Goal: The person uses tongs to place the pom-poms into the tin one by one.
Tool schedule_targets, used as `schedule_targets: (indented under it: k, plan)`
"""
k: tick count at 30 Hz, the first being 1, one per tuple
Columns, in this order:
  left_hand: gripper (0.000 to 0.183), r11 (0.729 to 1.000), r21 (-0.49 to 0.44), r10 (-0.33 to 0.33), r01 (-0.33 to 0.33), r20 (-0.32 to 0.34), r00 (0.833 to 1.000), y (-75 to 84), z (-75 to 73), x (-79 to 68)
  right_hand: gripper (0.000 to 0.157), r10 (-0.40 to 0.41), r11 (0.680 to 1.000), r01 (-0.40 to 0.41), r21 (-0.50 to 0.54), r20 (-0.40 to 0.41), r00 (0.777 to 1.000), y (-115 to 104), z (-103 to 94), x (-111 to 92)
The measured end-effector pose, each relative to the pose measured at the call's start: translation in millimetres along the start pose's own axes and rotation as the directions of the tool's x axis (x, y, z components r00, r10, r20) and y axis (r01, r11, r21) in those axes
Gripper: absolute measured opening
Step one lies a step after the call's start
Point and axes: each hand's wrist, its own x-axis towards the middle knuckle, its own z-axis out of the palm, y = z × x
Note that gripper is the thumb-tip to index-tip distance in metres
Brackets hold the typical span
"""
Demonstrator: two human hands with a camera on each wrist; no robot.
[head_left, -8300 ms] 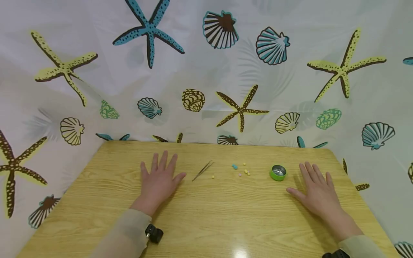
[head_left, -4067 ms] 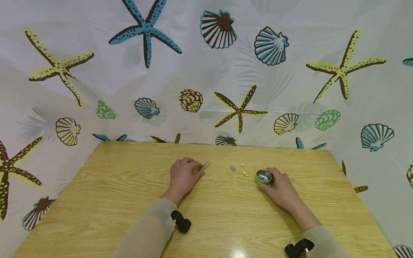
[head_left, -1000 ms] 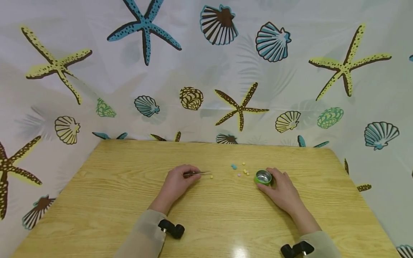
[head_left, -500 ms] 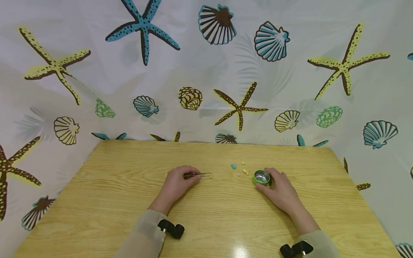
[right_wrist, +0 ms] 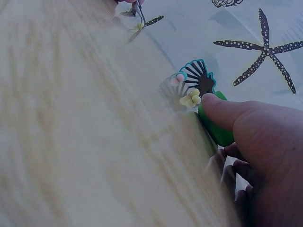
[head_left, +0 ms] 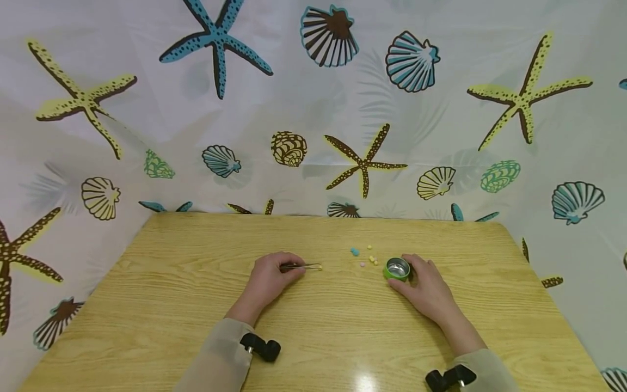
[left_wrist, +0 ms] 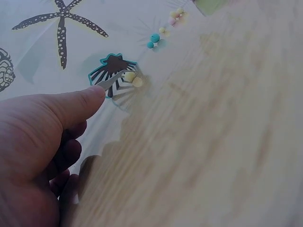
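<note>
My left hand (head_left: 269, 277) pinches a pair of metal tweezers (head_left: 299, 266), which point right. Their tips are at a small yellow bead (head_left: 320, 267), low over the table; the left wrist view shows this bead (left_wrist: 129, 75) right at the tweezer tips (left_wrist: 116, 79). My right hand (head_left: 428, 288) grips a small round green tin (head_left: 397, 270) from its right side, thumb in front. The tin stands upright with its silvery inside showing. In the right wrist view the thumb (right_wrist: 222, 111) lies against the green wall (right_wrist: 218, 130).
Between tweezers and tin lie loose beads: two blue beads (head_left: 355, 252), a pink bead (head_left: 362, 264) and some yellow beads (head_left: 373, 260). They rest on a wooden table (head_left: 323, 326). A white cloth (head_left: 294, 109) with printed shells and starfish hangs behind it.
Both hands lay flat at first. My left hand has taken the tweezers and brought their tips to the yellow bead. My right hand has gripped the tin and shifted it left.
</note>
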Motion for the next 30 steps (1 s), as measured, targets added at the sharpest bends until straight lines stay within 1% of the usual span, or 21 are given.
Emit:
schedule_targets:
  k: [2, 9, 13, 20, 23, 27, 30]
  plan:
    - [0.014, 1.0, 0.001, -0.001, 0.001, 0.006, 1.0, 0.0, -0.4, -0.2, 0.07, 0.004, 1.0, -0.004, -0.001, 0.0, 1.0, 0.3, 0.1, -0.2]
    - [0.015, 0.999, -0.019, -0.042, 0.043, 0.037, 0.998, 0.6, -3.8, -1.5, 0.069, -0.009, 1.0, 0.009, 0.001, -0.007, 1.0, 0.5, -0.1, 0.0]
    - [0.015, 0.999, -0.013, -0.044, 0.045, 0.046, 0.998, -0.3, -3.5, -0.7, 0.07, -0.004, 1.0, 0.004, -0.002, -0.007, 1.0, 0.2, -0.7, 0.2]
    - [0.012, 1.0, -0.009, -0.026, 0.026, 0.032, 0.999, -2.1, -1.4, 0.7, 0.07, 0.011, 1.0, -0.011, -0.004, 0.001, 1.0, 1.0, -1.1, 0.2]
    - [0.012, 1.0, -0.008, -0.029, 0.029, 0.028, 0.999, -1.8, -1.3, 0.2, 0.07, 0.013, 1.0, -0.013, -0.004, 0.001, 1.0, 1.2, -0.9, 0.2]
    - [0.012, 0.999, -0.017, -0.043, 0.044, 0.011, 0.999, 1.4, -2.3, 0.3, 0.069, 0.008, 1.0, -0.008, 0.0, 0.001, 1.0, 1.4, -0.1, 1.4]
    - [0.012, 0.999, -0.022, -0.043, 0.043, -0.004, 0.999, 5.1, -3.0, 1.7, 0.07, 0.024, 1.0, -0.024, -0.001, 0.003, 1.0, 1.1, 0.3, 1.8]
